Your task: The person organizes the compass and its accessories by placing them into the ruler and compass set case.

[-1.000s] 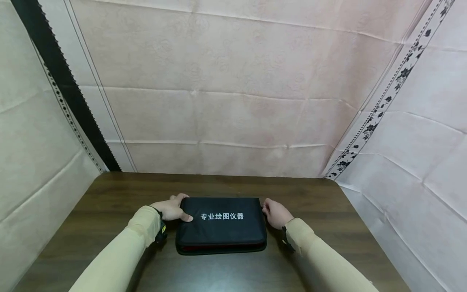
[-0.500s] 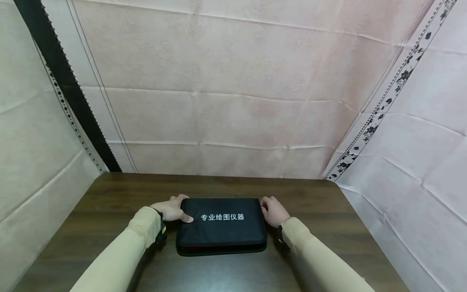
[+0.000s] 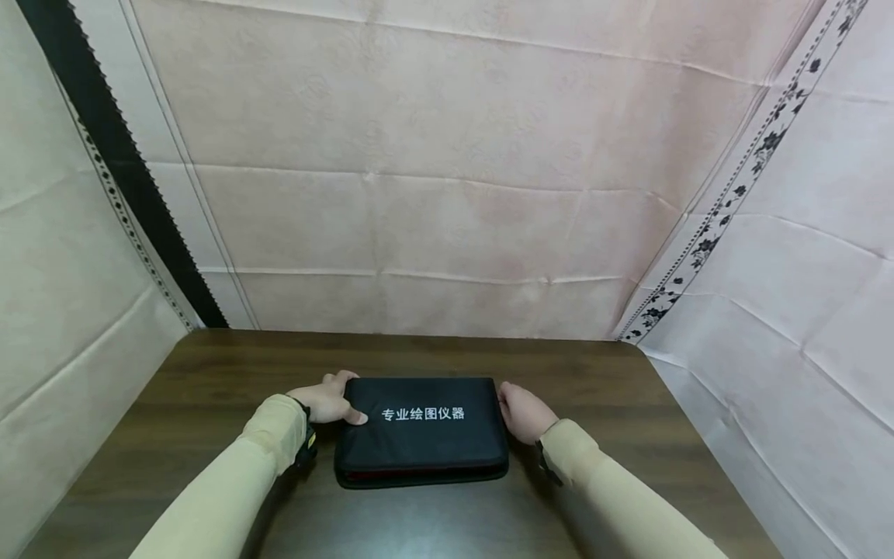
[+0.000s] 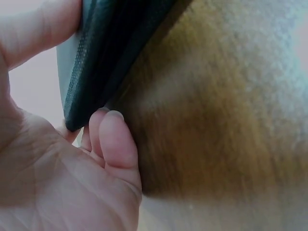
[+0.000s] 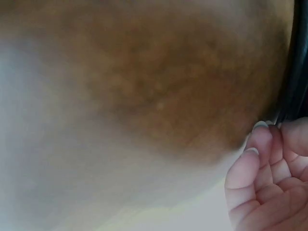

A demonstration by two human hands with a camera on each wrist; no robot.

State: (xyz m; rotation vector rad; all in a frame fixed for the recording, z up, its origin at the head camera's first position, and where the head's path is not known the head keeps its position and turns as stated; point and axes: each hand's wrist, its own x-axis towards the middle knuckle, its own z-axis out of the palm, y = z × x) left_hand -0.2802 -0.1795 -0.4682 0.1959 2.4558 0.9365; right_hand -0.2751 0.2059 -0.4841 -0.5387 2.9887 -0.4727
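Note:
A black zippered case (image 3: 426,446) with white Chinese lettering for drawing instruments lies on the wooden table. My left hand (image 3: 328,401) grips its left side, thumb on the lid and fingers along the edge. Seen from the left wrist, the case's corner (image 4: 77,103) sits between thumb and fingers. At the far right corner, my right hand (image 3: 527,411) is curled, and its thumb and forefinger pinch a small dark zipper pull (image 5: 279,124), mostly hidden by the fingertips. In the right wrist view, the case's dark side (image 5: 299,72) runs up from that pinch.
The dark wooden table (image 3: 244,361) spreads around the case and reaches a pale cloth backdrop (image 3: 454,233) behind. More cloth hangs on the left and right, with a black strip (image 3: 140,171) at the left corner and a floral border at the right.
My right hand moves slightly toward the case's right edge, then turns a little at that corner. The left hand keeps its grip, and the case stays in place.

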